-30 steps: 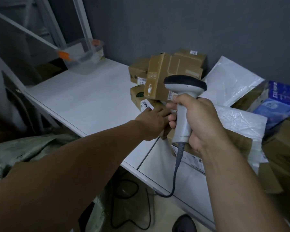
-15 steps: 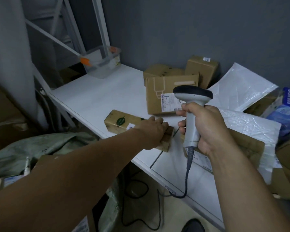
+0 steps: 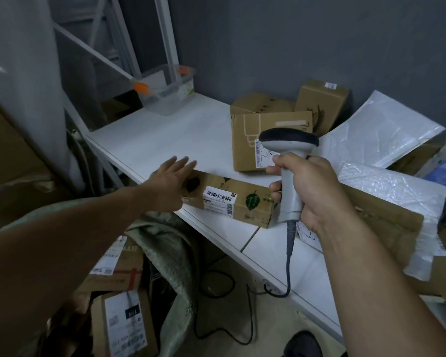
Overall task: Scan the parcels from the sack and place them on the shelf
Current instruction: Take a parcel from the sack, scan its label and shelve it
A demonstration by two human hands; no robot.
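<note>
Heads up, that long brown cardboard box with the green leaf prints and barcode label [image 3: 229,199] sits right along the front edge of the white shelf [image 3: 160,140], directly above the open green woven sack [image 3: 165,243]. Your left hand [image 3: 174,176] is released, fingers spread over the box's left end, gripping nothing, and I can't tell if it actually touches. One careless brush and I reckon the box slides off into the sack. Your right hand [image 3: 307,186] is clenched around the grey handheld scanner with the dark head [image 3: 289,155], just beside the box's right end. Its cable droops below the shelf, so a quick swing could snag it. Count-wise: one leaf box, three plain brown boxes at the back, the nearest an upright labelled one [image 3: 245,140], two white plastic mailers [image 3: 381,135], one flat brown carton [image 3: 386,222] under them, one clear plastic tub with orange clips [image 3: 168,96], and at least two labelled parcels [image 3: 124,323] showing in the sack.
</note>
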